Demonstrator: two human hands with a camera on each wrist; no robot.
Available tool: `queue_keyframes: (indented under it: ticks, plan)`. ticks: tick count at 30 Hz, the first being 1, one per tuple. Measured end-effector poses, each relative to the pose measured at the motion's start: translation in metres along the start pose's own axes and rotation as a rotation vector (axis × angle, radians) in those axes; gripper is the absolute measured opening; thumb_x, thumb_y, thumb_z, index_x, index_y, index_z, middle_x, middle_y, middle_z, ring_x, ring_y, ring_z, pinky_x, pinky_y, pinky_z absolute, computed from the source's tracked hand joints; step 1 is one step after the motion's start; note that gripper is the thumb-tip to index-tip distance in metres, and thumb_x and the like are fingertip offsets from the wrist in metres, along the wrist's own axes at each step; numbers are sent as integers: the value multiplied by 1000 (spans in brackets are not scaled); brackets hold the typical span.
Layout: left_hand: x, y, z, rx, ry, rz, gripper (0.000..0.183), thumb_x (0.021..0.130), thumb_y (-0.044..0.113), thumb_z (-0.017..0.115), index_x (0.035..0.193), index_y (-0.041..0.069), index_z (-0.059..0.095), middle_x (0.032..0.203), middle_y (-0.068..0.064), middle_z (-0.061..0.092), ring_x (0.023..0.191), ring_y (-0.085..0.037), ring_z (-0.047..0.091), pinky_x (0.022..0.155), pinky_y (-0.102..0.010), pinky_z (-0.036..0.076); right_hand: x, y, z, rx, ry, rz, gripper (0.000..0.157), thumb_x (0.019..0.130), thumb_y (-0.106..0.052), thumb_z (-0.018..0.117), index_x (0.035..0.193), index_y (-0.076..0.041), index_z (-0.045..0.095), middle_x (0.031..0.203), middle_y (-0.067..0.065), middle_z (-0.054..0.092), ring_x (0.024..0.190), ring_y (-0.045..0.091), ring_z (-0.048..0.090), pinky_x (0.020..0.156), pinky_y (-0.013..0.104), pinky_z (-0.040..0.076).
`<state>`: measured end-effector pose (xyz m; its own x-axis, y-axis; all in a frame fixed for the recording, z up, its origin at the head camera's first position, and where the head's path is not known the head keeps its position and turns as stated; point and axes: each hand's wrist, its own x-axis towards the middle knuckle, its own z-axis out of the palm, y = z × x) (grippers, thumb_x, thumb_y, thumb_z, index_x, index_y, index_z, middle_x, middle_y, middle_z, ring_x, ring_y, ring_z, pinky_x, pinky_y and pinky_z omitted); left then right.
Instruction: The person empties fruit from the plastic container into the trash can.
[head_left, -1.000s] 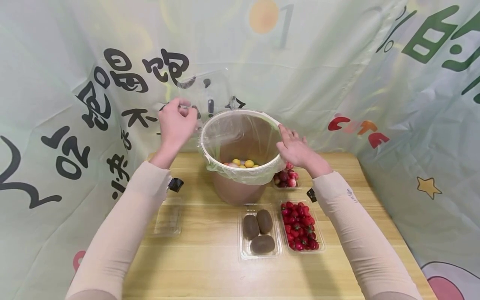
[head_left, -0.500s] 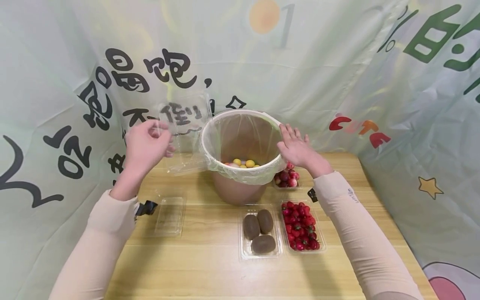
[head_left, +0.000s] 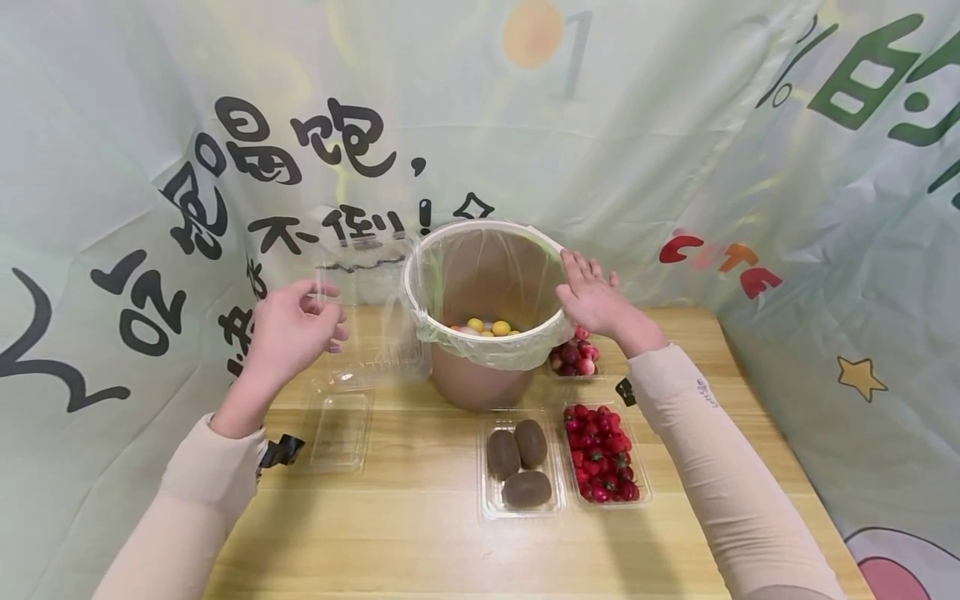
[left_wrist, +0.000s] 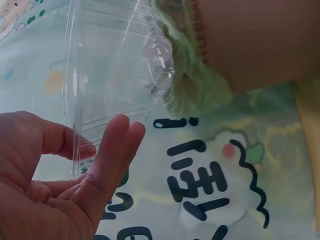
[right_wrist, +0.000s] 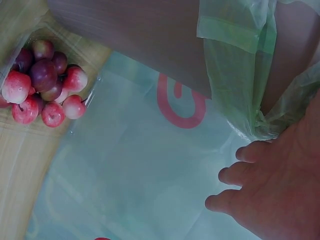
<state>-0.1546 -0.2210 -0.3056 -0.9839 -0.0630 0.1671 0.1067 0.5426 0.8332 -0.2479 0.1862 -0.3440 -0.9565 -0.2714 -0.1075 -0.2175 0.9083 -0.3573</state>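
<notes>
My left hand [head_left: 296,329] pinches the edge of a clear plastic fruit box [left_wrist: 110,60] between thumb and fingers. The box stands tilted just left of the brown bin [head_left: 480,383], its base close to the green bag liner [left_wrist: 187,75] hanging over the rim. On the bin's right rim rests my right hand [head_left: 596,300], fingers extended across the liner. Down inside the bin lie several yellow fruits [head_left: 500,328] with some reddish and pale ones; their lower parts are hidden.
Before the bin are a box of three kiwis [head_left: 527,487] and a box of strawberries [head_left: 600,454]. Small red and purple fruits [right_wrist: 44,75] sit in a box right of the bin. Another clear box [head_left: 341,429] lies at left. A printed cloth [head_left: 637,167] encloses the table [head_left: 420,542].
My left hand has moved left and down from over the bin's far left side, carrying the clear box out beside the bin. My right hand stays on the rim.
</notes>
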Motion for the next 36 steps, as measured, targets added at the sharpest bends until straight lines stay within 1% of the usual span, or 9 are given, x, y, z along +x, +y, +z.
queue_keyframes:
  ticks: [6,12,17,19,22,26,29,32,36]
  plan:
    - [-4,-13,10,9,-20,22,30,89,7,52,116,1,63,84,-21,73,63,-28,73,53,-34,60,0,-1,1,10,1,4,69,101,-38,16,159,-11,-9,166,19,-4,151,45,-8,118,67,-6]
    - [-10,-30,19,27,-54,32,31,90,6,53,119,0,63,87,-22,73,63,-31,73,51,-32,60,0,-1,0,26,-2,-2,69,102,-35,20,159,-11,-8,166,19,-4,151,45,-8,118,67,-7]
    - [-20,-41,26,17,-56,22,28,92,9,53,118,3,63,86,-17,74,68,-31,73,52,-33,60,1,0,0,28,-9,3,68,102,-35,20,159,-11,-9,166,20,-4,151,45,-8,118,66,-7]
    - [-25,-45,29,-7,-59,21,27,93,6,52,117,2,63,87,-17,74,71,-31,74,55,-32,61,1,1,0,31,-8,6,68,102,-35,20,160,-12,-9,166,20,-4,151,44,-8,118,66,-7]
    - [-32,-49,33,-28,-62,17,26,94,3,51,116,0,62,89,-19,74,70,-24,74,57,-30,61,0,1,0,37,-6,5,68,102,-35,20,160,-12,-9,166,20,-3,151,45,-7,118,66,-7]
    - [-41,-57,37,-45,-77,11,25,93,-1,52,116,-3,62,89,-22,73,68,-21,73,58,-33,61,0,1,0,41,-2,-3,68,102,-35,19,159,-11,-8,166,20,-2,150,47,-6,118,67,-7]
    - [-46,-67,41,-61,-98,6,26,92,-3,53,117,-4,62,87,-22,72,70,-27,73,58,-34,61,0,1,0,42,5,-2,69,101,-34,20,160,-12,-8,167,19,-1,151,45,-5,118,66,-6]
    - [-52,-75,46,-65,-118,-11,27,92,-4,55,117,-5,62,86,-21,72,70,-29,72,57,-33,61,0,1,0,44,9,-4,69,101,-34,20,160,-11,-7,167,19,0,151,45,-4,118,67,-5]
    - [-57,-85,54,-50,-129,-40,25,91,-3,56,116,-5,62,86,-22,72,68,-31,72,57,-38,61,0,1,0,44,3,-8,69,102,-34,20,160,-11,-8,166,19,-1,151,46,-5,118,67,-6]
